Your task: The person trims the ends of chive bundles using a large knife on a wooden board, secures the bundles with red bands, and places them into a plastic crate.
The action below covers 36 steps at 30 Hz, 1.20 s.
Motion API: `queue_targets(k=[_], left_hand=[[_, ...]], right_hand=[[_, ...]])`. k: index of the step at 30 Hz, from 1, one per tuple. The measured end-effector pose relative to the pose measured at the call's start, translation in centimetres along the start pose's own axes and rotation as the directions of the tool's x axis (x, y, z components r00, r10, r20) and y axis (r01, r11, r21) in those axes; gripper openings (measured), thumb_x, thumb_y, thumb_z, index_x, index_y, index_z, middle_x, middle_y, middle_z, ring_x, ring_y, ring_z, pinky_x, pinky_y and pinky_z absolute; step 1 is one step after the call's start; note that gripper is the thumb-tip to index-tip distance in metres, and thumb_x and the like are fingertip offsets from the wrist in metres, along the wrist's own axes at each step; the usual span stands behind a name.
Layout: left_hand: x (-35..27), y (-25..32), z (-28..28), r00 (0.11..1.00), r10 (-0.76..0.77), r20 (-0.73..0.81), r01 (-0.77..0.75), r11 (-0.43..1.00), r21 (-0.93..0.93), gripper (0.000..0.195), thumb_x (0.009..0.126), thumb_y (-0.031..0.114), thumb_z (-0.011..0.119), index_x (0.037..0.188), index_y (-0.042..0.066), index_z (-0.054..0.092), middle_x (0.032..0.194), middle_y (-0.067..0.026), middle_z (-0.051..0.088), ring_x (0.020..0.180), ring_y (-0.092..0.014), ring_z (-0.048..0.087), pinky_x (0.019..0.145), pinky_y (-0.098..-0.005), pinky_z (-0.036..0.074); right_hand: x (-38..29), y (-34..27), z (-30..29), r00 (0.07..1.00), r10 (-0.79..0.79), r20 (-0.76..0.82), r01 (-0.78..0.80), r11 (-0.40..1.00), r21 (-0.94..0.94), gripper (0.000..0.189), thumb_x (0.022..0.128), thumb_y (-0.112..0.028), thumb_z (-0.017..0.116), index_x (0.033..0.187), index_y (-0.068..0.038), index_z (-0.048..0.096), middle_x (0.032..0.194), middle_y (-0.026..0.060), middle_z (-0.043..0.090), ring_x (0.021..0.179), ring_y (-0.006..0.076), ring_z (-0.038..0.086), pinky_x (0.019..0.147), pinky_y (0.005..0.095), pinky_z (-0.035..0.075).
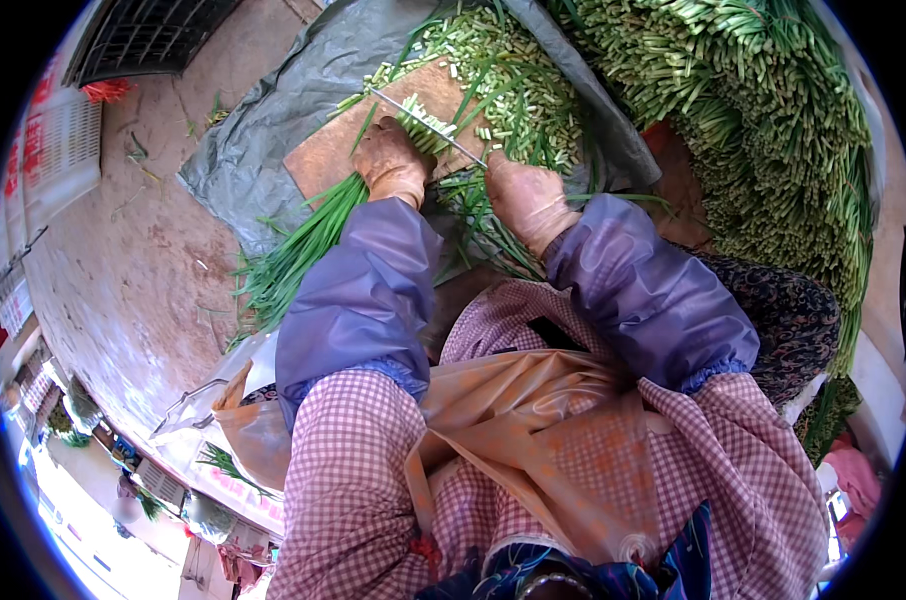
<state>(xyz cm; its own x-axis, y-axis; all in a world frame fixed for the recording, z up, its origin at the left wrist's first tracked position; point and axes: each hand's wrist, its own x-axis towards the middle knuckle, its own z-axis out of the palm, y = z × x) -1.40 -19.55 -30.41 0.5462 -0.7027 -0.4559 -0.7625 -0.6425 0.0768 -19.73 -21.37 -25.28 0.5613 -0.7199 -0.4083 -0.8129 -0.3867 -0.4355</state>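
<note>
My left hand, in a tan glove, is closed on a bunch of long green stalks, perhaps garlic chives. Their leaves trail down to the left, and their pale ends lie on a wooden cutting board. My right hand, also gloved, grips a knife whose thin blade crosses the stalk ends just right of my left hand. The knife's handle is hidden in my fist. Short cut stem pieces are heaped beyond and to the right of the board.
A grey plastic sheet lies under the board. Tall stacks of bundled green stalks stand at the right. A black plastic crate is at the upper left, with a white crate below it. A tan plastic apron covers my lap.
</note>
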Motion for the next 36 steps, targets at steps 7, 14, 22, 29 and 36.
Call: queue_targets(k=[7, 14, 22, 29, 36], left_hand=[[0.2, -0.3, 0.6, 0.997, 0.047, -0.056, -0.046, 0.999, 0.013, 0.068, 0.058, 0.035, 0.085, 0.112, 0.005, 0.056, 0.108, -0.0160, 0.063, 0.104, -0.033, 0.063, 0.087, -0.0422, 0.052], [0.8, -0.3, 1.0, 0.999, 0.026, -0.032, -0.026, 1.000, 0.006, 0.078, 0.066, 0.030, 0.082, 0.130, 0.003, 0.047, 0.128, -0.0205, 0.055, 0.117, -0.036, 0.056, 0.096, -0.0422, 0.048], [-0.7, 0.3, 1.3, 0.972, 0.100, -0.211, -0.089, 0.994, 0.061, 0.066, 0.064, 0.024, 0.080, 0.120, 0.003, 0.053, 0.110, -0.0181, 0.063, 0.103, -0.035, 0.063, 0.086, -0.0423, 0.052], [0.4, -2.3, 1.3, 0.991, 0.095, -0.099, -0.114, 0.971, -0.209, 0.091, 0.058, 0.028, 0.086, 0.135, 0.006, 0.042, 0.114, -0.0211, 0.063, 0.104, -0.036, 0.063, 0.090, -0.0430, 0.050], [-1.8, -4.4, -0.3, 0.986, 0.151, -0.063, -0.157, 0.982, -0.105, 0.123, 0.051, 0.037, 0.093, 0.147, 0.006, 0.024, 0.118, -0.0220, 0.061, 0.110, -0.039, 0.059, 0.094, -0.0422, 0.047]], right_hand=[[2.0, -1.6, -1.1, 0.987, 0.092, 0.131, -0.086, 0.995, -0.052, 0.018, 0.090, -0.021, 0.050, 0.095, -0.004, 0.054, 0.077, 0.0188, 0.067, 0.075, 0.0393, 0.067, 0.067, 0.0508, 0.051], [7.0, -3.0, -0.6, 0.959, 0.078, 0.273, -0.076, 0.997, -0.018, 0.025, 0.088, -0.020, 0.053, 0.100, -0.004, 0.068, 0.094, 0.0219, 0.069, 0.090, 0.0368, 0.068, 0.079, 0.0456, 0.054], [7.4, -0.9, 4.9, 0.993, 0.032, 0.110, -0.042, 0.994, 0.098, 0.023, 0.084, -0.020, 0.057, 0.101, -0.004, 0.060, 0.086, 0.0196, 0.069, 0.082, 0.0382, 0.069, 0.072, 0.0479, 0.054], [7.0, 0.2, 4.0, 0.990, -0.005, 0.139, -0.017, 0.988, 0.156, 0.025, 0.085, -0.019, 0.057, 0.104, -0.002, 0.057, 0.086, 0.0208, 0.068, 0.086, 0.0359, 0.068, 0.072, 0.0467, 0.053], [4.1, 5.8, 2.5, 0.960, 0.280, 0.029, -0.275, 0.914, 0.298, 0.035, 0.093, -0.028, 0.055, 0.121, -0.007, 0.055, 0.094, 0.0196, 0.069, 0.090, 0.0383, 0.066, 0.078, 0.0479, 0.051]])
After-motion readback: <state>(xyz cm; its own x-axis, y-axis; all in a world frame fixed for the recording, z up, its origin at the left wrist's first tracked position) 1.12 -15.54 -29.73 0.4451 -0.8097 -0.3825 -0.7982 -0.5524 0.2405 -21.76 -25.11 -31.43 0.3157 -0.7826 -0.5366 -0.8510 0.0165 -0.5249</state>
